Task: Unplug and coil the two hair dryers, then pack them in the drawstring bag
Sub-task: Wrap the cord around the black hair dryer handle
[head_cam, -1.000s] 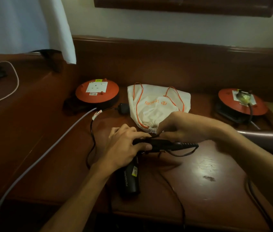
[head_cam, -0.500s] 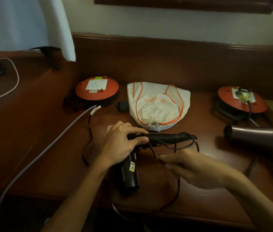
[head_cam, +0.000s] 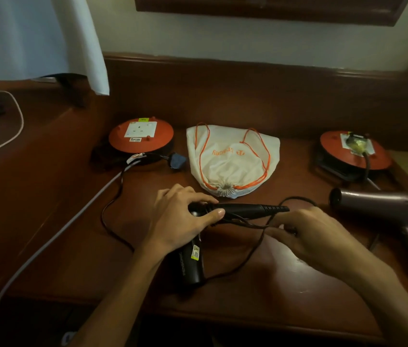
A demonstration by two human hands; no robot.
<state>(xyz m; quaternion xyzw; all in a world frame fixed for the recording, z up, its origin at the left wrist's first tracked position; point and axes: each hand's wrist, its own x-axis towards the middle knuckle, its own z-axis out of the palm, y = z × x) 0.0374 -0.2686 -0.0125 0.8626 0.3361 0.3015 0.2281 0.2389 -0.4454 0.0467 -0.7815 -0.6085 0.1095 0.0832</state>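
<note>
Head view: Your left hand [head_cam: 182, 219] grips the black hair dryer [head_cam: 193, 261] at the bend where its folded handle [head_cam: 248, 209] meets the barrel, thumb clamped over the turns of black cord [head_cam: 255, 246] already gathered there. Your right hand [head_cam: 310, 236] pinches the cord just right of the handle's ribbed end, fingers [head_cam: 283, 225] curled round it. A slack loop hangs toward the near edge of the table [head_cam: 260, 296]; more cord runs left and far to its unplugged plug [head_cam: 177, 160], lying beside the left orange extension reel [head_cam: 140, 135].

To wrap well, keep your thumb pressed on the laid turns, feed each loop snug along the handle, and draw the plug end in gently so it does not snag the grey cable [head_cam: 55, 236].

The white drawstring bag [head_cam: 230, 159] lies far centre, mouth cinched toward you; it likely needs opening before packing. The maroon hair dryer [head_cam: 383, 206] rests at right, near the right extension reel [head_cam: 355, 151], where a plug [head_cam: 356, 144] sits in the socket, apparently its own.
</note>
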